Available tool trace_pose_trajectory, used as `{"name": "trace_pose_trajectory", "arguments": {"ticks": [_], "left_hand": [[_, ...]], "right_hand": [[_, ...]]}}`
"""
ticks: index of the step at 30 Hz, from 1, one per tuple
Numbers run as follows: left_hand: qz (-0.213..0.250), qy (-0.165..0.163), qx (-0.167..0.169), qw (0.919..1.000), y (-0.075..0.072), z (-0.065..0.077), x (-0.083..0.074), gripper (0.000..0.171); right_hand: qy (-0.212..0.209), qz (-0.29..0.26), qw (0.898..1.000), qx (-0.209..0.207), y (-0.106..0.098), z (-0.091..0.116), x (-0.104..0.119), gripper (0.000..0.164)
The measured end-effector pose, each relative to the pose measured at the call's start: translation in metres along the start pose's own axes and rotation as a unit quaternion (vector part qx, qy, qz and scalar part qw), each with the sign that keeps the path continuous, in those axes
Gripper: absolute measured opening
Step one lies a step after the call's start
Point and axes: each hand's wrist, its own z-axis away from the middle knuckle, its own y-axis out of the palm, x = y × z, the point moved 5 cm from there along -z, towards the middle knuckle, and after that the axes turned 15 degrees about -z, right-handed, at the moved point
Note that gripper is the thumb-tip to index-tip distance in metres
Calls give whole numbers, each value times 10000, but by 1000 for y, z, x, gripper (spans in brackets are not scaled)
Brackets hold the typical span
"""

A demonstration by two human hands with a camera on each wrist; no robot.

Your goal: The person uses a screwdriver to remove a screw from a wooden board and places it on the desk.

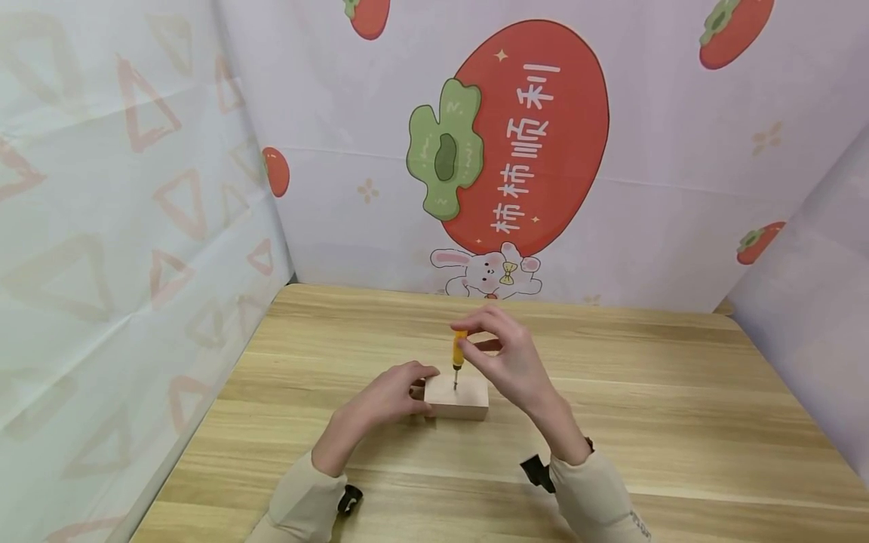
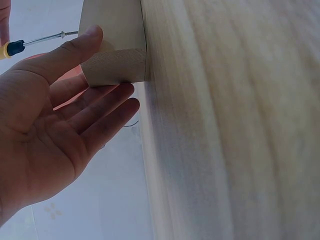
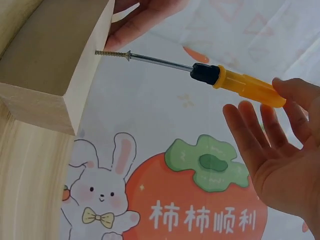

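A pale wooden block (image 1: 456, 397) lies on the table. My left hand (image 1: 390, 396) holds its left end, thumb on the near side and fingers on the far side. A screw (image 3: 112, 53) stands in the block's top face, most of its thread exposed. The tip of a screwdriver (image 3: 250, 86) with a yellow handle and black collar meets the screw head. My right hand (image 1: 505, 358) pinches the top end of that handle with thumb and forefinger. In the right wrist view the other fingers are spread away from it. The screwdriver stands nearly upright over the block.
The wood-grain table (image 1: 645, 422) extends on both sides of the block. A printed curtain (image 1: 339, 211) with a large red persimmon and a rabbit hangs at the table's back edge. Another curtain (image 1: 102, 302) with triangles borders the left side. Black straps sit on both wrists.
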Motion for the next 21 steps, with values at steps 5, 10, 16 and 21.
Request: {"name": "trace_pose_trajectory", "arguments": {"ticks": [5,10,16,21], "left_hand": [[-8,32,-25,10000,0,0,0,55],[-45,49,-46,10000,0,1,-1,54],[-53,47,-61,10000,-1,2,-1,54],[-27,37,-89,9999,-2,3,-2,54]], "right_hand": [[-91,141,9998,-141,1,0,0,24],[-188,219,9996,-62,3,-1,3,26],[-235,146,9995,121,4,-1,3,28],[-146,103,9992,355,6,-1,2,29]]}}
